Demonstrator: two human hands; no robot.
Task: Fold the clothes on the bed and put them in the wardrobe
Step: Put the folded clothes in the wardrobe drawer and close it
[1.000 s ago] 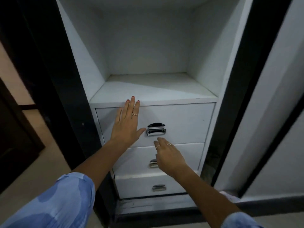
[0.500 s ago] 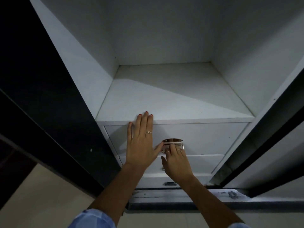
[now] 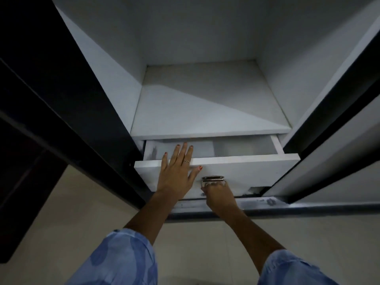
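**Asha:** Fingers (image 3: pixel 213 184) of the right hand (image 3: pixel 219 192) are hooked through the metal handle (image 3: pixel 212 178) on the top drawer (image 3: pixel 246 169), curled round it from below. The left hand (image 3: pixel 176 171) lies flat, fingers straight and slightly spread, across the drawer's front edge at about ten o'clock from the handle.

**Ben:** And the clothes?

**Asha:** None in view. The bed isn't in sight either. Only the wardrobe (image 3: pixel 98 83) shows, with its shelf (image 3: pixel 205 112) at twelve o'clock above the drawer, which stands partly out and looks bare as far as I can see into it.

**Ben:** How would you say that drawer handles?

**Asha:** Stiff board and rigid, and probably light with nothing in it. The handle sits at the middle of the front, so a pull there should run straight; tugging at a corner would likely skew it in its runners. The flat left hand reads to me as steadying.

**Ben:** And the clothes, when they come?

**Asha:** Soft and limp, I'd guess, so best carried folded with both hands underneath. The shelf looks the easier place for a stack.
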